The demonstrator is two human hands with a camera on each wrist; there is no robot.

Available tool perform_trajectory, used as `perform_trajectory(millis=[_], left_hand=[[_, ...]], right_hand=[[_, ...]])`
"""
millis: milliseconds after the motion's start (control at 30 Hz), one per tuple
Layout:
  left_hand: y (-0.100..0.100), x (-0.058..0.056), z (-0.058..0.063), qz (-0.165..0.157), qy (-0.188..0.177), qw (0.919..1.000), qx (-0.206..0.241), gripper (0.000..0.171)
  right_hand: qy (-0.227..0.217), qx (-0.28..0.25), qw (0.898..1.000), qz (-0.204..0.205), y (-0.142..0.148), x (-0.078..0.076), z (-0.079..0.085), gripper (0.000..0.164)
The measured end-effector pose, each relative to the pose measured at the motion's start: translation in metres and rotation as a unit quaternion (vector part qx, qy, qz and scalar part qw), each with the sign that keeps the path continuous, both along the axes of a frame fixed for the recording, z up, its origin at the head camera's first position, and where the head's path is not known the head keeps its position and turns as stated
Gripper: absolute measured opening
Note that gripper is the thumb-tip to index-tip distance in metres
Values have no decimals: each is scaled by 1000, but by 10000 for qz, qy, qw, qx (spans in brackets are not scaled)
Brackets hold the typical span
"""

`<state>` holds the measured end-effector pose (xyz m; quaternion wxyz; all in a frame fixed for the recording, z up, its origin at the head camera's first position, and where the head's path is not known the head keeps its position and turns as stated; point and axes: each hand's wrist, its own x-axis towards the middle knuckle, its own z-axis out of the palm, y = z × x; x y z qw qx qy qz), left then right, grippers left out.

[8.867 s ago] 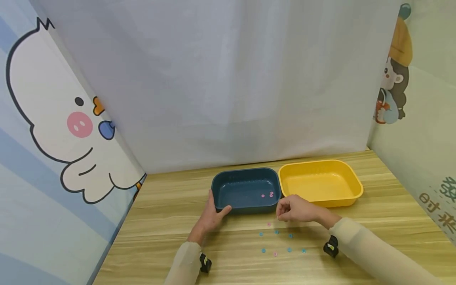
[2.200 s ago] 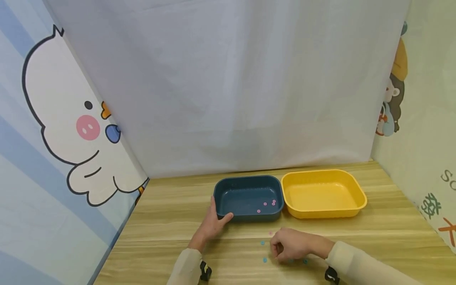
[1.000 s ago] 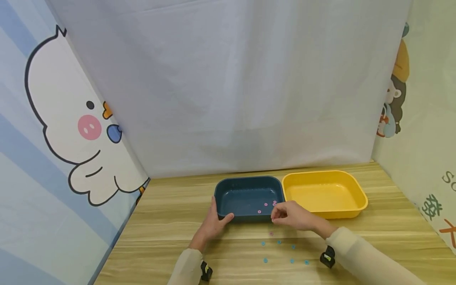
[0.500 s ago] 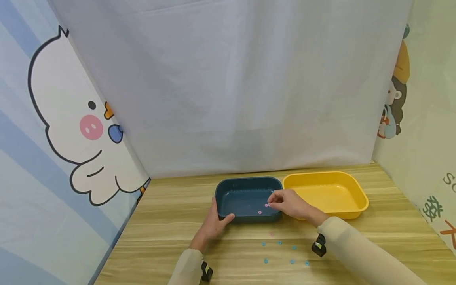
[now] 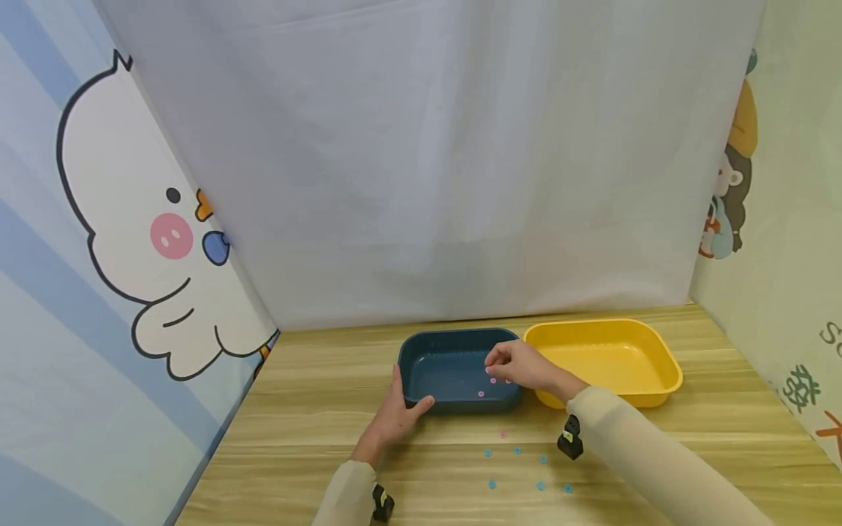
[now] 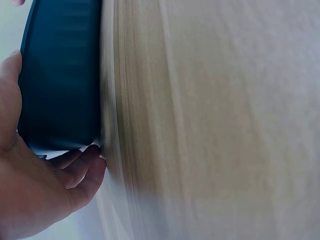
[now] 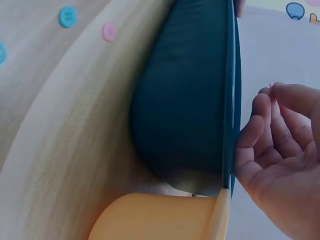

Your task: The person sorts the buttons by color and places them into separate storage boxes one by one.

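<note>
My left hand (image 5: 393, 420) grips the left front corner of a dark blue plastic tray (image 5: 454, 406), thumb at the rim; in the left wrist view its fingers curl round the tray's end (image 6: 62, 75). Over the tray's right part, my right hand (image 5: 520, 364) pinches a small pink button (image 5: 488, 370). The right wrist view shows just a sliver of this button (image 7: 271, 85) between thumb and fingertip. Several pink buttons (image 5: 481, 394) lie on the tray floor, partly hidden by the right hand. One pink button (image 5: 503, 435) sits on the table before the tray.
A yellow tray (image 5: 608, 400) stands against the blue tray's right side. Several blue buttons (image 5: 541, 486) are scattered on the wooden table (image 5: 296, 438) in front. A pale curtain (image 5: 421, 183) hangs behind, with printed cloth walls on both sides.
From the table, where it picked up a pink button, my right hand has moved up and left over the blue tray. One more pink button lies inside than at first. The left hand stays put.
</note>
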<state>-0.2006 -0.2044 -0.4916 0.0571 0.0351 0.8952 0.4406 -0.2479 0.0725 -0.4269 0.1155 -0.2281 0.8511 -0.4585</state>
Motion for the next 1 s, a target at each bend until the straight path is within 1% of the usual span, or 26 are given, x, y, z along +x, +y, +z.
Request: perform_trajectory(millis=[200, 367, 533, 767, 1000], left_hand=[[0, 0, -1, -20, -30, 10000, 0, 97], [0, 0, -1, -19, -33, 10000, 2, 97], [0, -1, -1, 48, -93, 9999, -13, 97], [-1, -3, -2, 32, -37, 10000, -41, 98], [0, -1, 0, 38, -53, 9999, -80, 97]], right_hand=[[-227, -55, 9994, -274, -3, -8, -3, 14], [-352, -88, 9985, -406, -4, -11, -6, 16], [-312, 41, 9987, -403, -7, -15, -7, 15], [-244, 188, 9988, -378, -11, -17, -9, 17], [-143, 291, 9986, -409, -12, -18, -12, 18]])
